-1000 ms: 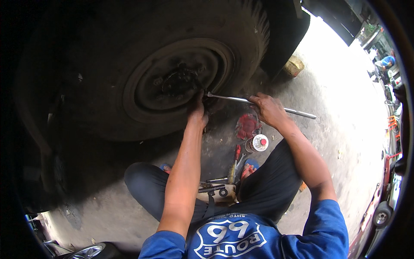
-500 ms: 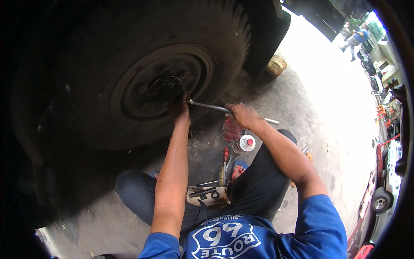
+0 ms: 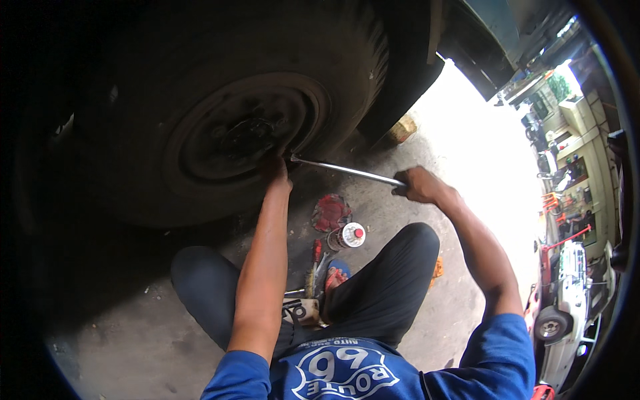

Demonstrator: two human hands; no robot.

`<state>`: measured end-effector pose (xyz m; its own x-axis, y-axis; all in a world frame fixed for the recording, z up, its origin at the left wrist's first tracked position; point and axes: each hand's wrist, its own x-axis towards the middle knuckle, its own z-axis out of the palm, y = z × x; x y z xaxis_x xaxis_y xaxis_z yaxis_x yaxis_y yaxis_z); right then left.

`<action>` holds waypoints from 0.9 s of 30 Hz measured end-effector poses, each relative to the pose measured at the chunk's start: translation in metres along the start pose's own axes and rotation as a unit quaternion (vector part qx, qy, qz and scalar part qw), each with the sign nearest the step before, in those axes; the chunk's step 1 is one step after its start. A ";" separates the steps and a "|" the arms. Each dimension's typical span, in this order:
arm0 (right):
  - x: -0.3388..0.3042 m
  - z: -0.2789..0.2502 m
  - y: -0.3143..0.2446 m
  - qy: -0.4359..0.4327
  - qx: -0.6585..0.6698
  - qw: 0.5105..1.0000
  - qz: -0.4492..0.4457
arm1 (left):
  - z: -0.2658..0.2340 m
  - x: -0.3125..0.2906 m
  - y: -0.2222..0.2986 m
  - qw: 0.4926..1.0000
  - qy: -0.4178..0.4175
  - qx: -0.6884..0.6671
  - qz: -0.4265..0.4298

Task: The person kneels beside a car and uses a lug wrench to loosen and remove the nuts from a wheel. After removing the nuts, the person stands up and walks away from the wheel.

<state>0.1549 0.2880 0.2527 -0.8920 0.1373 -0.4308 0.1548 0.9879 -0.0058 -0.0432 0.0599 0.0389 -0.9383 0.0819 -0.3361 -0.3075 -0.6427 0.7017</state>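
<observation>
A large, dark wheel (image 3: 193, 167) fills the upper left, its hub and bolts deep in shadow. A long, shiny socket wrench (image 3: 350, 171) stretches from the wheel's lower right toward my right side. My left hand (image 3: 277, 170) is closed around the wrench's head end near the hub; shadow hides most of its fingers. At the opposite end, my right hand (image 3: 419, 185) grips the handle, fist wrapped round it and arm bent out to the side.
Below the wrench lie a red cloth (image 3: 331, 213), a can with a red cap (image 3: 348, 235) and a red-handled brush (image 3: 317, 252). Between my legs sits a pale box (image 3: 305, 311) with dark parts. A block (image 3: 402, 129) stands by the tyre; a white vehicle (image 3: 570, 287) is at right.
My right hand has slid outward along the wrench to its far end, and that arm reaches farther right. My left hand stays at the wrench head. The view has shifted a little.
</observation>
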 end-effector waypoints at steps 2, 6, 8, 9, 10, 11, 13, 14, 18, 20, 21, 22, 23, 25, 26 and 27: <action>-0.020 0.008 0.002 0.038 0.052 0.997 0.038 | -0.001 -0.004 0.003 0.998 0.024 0.037 0.048; -0.041 0.027 -0.013 0.097 0.096 0.989 0.052 | -0.004 -0.018 0.014 0.996 0.002 0.039 0.083; -0.049 0.024 -0.021 0.099 0.094 0.988 0.068 | -0.003 -0.022 0.018 0.999 -0.007 -0.010 0.038; -0.054 0.019 -0.024 0.102 0.090 0.988 0.068 | -0.003 -0.023 0.020 0.999 -0.009 -0.039 0.023; -0.058 0.010 -0.024 0.082 0.064 0.991 0.087 | -0.003 -0.022 0.020 0.998 -0.023 -0.056 0.009; -0.063 -0.001 -0.023 0.085 0.074 0.990 0.086 | -0.002 -0.022 0.020 0.996 -0.036 -0.077 -0.004; -0.072 -0.026 -0.021 0.088 0.063 0.988 0.110 | -0.002 -0.019 0.019 0.994 -0.058 -0.089 -0.030; -0.076 -0.038 -0.020 0.106 0.048 0.986 0.122 | -0.001 -0.018 0.018 0.991 -0.077 -0.104 -0.020; -0.101 -0.061 -0.042 0.135 0.112 0.982 0.073 | -0.008 -0.016 0.017 0.987 -0.096 -0.116 -0.048; -0.122 -0.058 -0.063 0.102 0.165 0.977 0.089 | -0.012 -0.015 0.021 0.986 -0.103 -0.116 -0.053; -0.134 -0.049 -0.076 0.142 0.228 0.956 0.117 | -0.014 -0.013 0.024 0.986 -0.108 -0.116 -0.056; -0.149 -0.043 -0.086 0.170 0.303 0.930 0.120 | -0.015 -0.010 0.026 0.985 -0.112 -0.116 -0.058; -0.161 -0.038 -0.092 0.162 0.373 0.903 0.136 | -0.016 -0.008 0.029 0.985 -0.116 -0.110 -0.062; -0.179 -0.014 -0.109 0.159 0.535 0.826 0.080 | -0.016 -0.006 0.033 0.986 -0.115 -0.102 -0.066; -0.182 0.000 -0.119 0.148 0.511 0.845 0.059 | -0.017 -0.006 0.033 0.986 -0.113 -0.098 -0.068; -0.177 0.018 -0.134 0.121 0.650 0.749 0.049 | -0.018 -0.007 0.035 0.986 -0.113 -0.098 -0.068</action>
<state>0.2996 0.1296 0.3135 -0.8756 0.3685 -0.3124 0.3675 0.0885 -0.9258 -0.0446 0.0234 0.0545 -0.9084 0.3309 -0.2555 -0.4176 -0.7472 0.5171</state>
